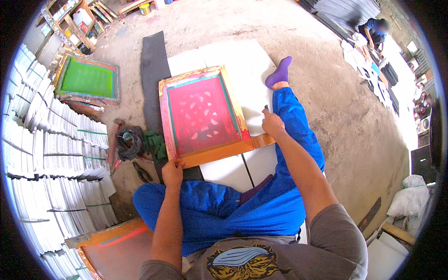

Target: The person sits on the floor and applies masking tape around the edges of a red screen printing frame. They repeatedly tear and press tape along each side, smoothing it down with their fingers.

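Observation:
A silkscreen frame (236,106) with a wooden border and pink-stained mesh lies on white boards in front of me. Brown adhesive tape (219,153) runs along its near edge and sticks out past the right corner. At the near left corner, my left hand (172,173) pinches the tape's left end. My right hand (273,124) is closed just beyond the right corner, above the tape's free right end. A small dark thing (266,108) pokes out from its fingers; its kind cannot be made out.
White boards (224,173) and a dark strip (154,60) lie beneath and beside the frame. A green screen frame (88,77) stands far left, above tall paper stacks (60,158). Another frame (119,249) rests near left. A person (373,32) bends over sheets far right.

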Tool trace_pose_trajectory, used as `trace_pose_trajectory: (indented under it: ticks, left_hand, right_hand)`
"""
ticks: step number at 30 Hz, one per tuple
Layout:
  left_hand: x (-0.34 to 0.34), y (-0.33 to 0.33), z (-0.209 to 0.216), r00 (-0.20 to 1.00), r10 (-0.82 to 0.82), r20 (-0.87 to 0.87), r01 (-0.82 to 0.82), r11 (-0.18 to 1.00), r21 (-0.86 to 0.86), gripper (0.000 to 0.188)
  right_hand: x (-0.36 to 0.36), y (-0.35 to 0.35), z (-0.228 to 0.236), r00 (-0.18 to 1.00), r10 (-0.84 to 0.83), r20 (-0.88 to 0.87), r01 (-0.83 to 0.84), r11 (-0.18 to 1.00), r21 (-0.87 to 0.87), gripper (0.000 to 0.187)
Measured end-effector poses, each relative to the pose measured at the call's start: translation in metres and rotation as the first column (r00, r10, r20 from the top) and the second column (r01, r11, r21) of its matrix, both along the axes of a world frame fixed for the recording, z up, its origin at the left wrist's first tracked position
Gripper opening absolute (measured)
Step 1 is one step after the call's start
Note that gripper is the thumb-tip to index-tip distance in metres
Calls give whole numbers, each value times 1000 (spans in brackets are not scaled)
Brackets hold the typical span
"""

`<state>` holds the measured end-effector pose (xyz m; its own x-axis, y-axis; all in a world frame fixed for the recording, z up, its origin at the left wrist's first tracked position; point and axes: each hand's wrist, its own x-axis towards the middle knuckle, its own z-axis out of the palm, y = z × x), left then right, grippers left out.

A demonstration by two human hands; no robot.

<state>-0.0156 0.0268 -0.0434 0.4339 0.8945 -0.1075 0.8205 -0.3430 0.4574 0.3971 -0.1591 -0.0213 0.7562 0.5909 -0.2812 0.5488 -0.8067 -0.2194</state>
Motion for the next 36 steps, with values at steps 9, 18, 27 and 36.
trace_pose_trajectory:
  ticks: [9,18,27,36]
  left_hand:
    - [-5,1,-4,997,-35,64,34,999,13,26]
    - [-1,-2,3,995,-33,96,30,999,31,22]
    - [-1,-4,7,989,-62,131,55,997,54,22]
    - [-6,2,-8,986,-84,145,73,994,80,23]
  right_hand:
    - [28,5,-36,1000,-4,18,4,1000,-19,41]
    - [-38,-16,16,993,-99,68,41,813,582,24]
    - [-149,-70,19,977,-19,-211,109,901,420,44]
    - [-153,-68,10,994,18,-108,19,943,333,45]
